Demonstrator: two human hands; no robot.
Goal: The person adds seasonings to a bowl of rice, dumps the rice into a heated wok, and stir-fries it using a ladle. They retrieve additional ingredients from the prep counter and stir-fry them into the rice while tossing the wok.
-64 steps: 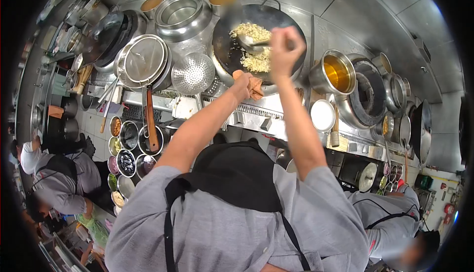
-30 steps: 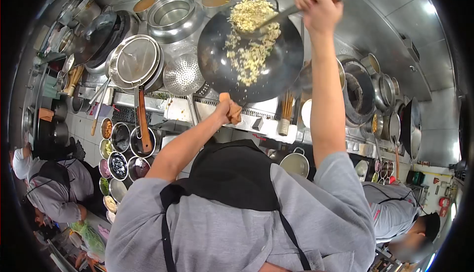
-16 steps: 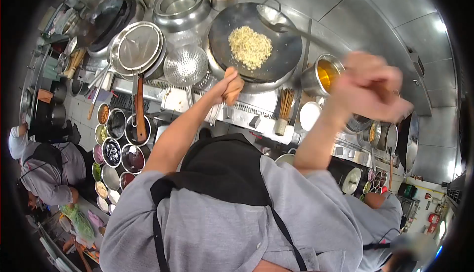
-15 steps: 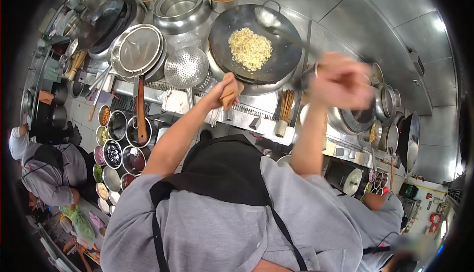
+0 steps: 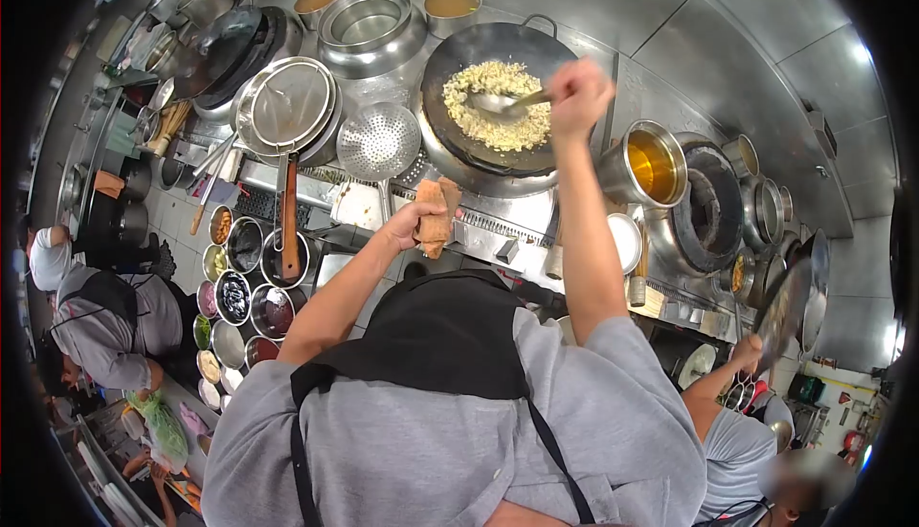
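In the middle of the view, a dark wok (image 5: 517, 44) sits on the stove with a pale yellow, rice-like food (image 5: 512, 134) in it. My right hand (image 5: 581, 96) is closed round the handle of a ladle (image 5: 493, 104) above the wok's right side. The ladle's bowl presses into the food, which spreads around it. My left hand (image 5: 410, 224) grips a folded brown cloth (image 5: 437, 209), just below the wok's near left rim and apart from it.
Left of the wok lie a perforated skimmer (image 5: 378, 141) and a round strainer (image 5: 284, 101). To the right stands a pot of yellow oil (image 5: 654, 168) beside a burner (image 5: 708, 206). Several sauce bowls (image 5: 233, 297) stand lower left. A co-worker's hand (image 5: 748, 353) holds a pan at right.
My right hand has swung forward and left, bringing the ladle down into the food. The heap has spread out. My left hand has moved back from the wok's rim. The right co-worker's arm is raised.
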